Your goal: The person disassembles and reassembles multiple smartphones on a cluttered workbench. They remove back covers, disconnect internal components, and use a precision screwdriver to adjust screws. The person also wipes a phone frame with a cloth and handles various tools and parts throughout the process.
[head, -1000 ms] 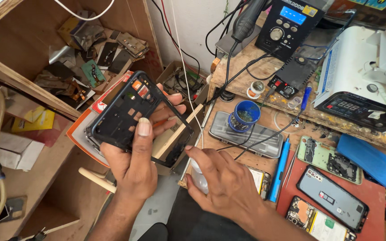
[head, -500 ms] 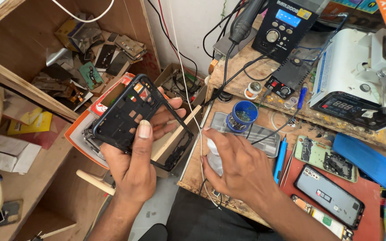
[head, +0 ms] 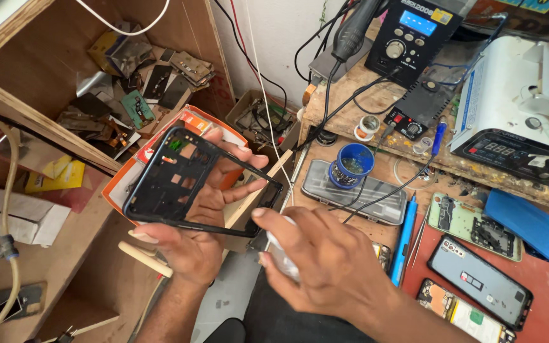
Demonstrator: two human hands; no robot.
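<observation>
Shifted since earlier: right hand point(head: 332, 267), fingers curled around a small white object point(head: 281, 257), now nearer the black phone mid-frame point(head: 189, 184), which left hand point(head: 201, 235) cradles flat, open face upward for access.

- The light is bright and soft, with only faint shadows.
- The white machine point(head: 509, 95) shines brightest.
- Right of it, the edge looks slightly blurry.
</observation>
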